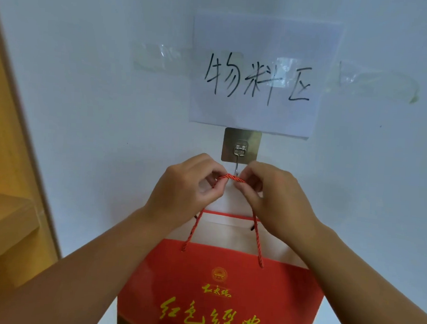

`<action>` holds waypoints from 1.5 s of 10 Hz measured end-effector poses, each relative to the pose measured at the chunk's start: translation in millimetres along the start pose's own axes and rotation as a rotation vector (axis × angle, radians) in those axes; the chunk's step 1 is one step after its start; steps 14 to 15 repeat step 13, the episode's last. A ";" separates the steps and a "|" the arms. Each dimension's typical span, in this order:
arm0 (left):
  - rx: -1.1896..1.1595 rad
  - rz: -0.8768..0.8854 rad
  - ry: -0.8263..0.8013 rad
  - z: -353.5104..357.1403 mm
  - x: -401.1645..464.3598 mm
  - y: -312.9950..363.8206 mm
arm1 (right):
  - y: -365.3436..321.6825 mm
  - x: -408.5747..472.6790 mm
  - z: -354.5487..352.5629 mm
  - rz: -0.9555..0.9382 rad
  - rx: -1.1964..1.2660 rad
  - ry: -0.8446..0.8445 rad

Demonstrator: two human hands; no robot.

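Note:
A red paper gift bag (220, 296) with gold lettering hangs below a metal adhesive hook (241, 148) stuck on the white wall. Its red twisted rope handle (231, 177) arches just under the hook's tip. My left hand (188, 188) pinches the handle on the left side of the hook. My right hand (270, 198) pinches the same handle on the right side. Whether the rope rests on the hook itself I cannot tell.
A white paper sign (259, 74) with handwritten black characters is taped to the wall above the hook. Strips of clear tape (161, 57) stick out either side. A yellow wooden shelf unit (5, 198) stands at the left.

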State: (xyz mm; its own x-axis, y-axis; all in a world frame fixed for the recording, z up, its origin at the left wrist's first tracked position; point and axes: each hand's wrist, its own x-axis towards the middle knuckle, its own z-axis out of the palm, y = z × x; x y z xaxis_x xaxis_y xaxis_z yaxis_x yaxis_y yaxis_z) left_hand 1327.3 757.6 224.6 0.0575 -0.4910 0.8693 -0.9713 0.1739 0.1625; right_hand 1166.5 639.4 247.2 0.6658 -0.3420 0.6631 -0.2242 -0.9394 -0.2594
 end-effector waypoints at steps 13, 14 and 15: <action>0.476 -0.268 -0.260 11.7 -34.6 32.3 | 2.9 -27.7 9.5 0.098 -0.044 0.112; 0.476 -0.268 -0.260 11.7 -34.6 32.3 | 2.9 -27.7 9.5 0.098 -0.044 0.112; 0.476 -0.268 -0.260 11.7 -34.6 32.3 | 2.9 -27.7 9.5 0.098 -0.044 0.112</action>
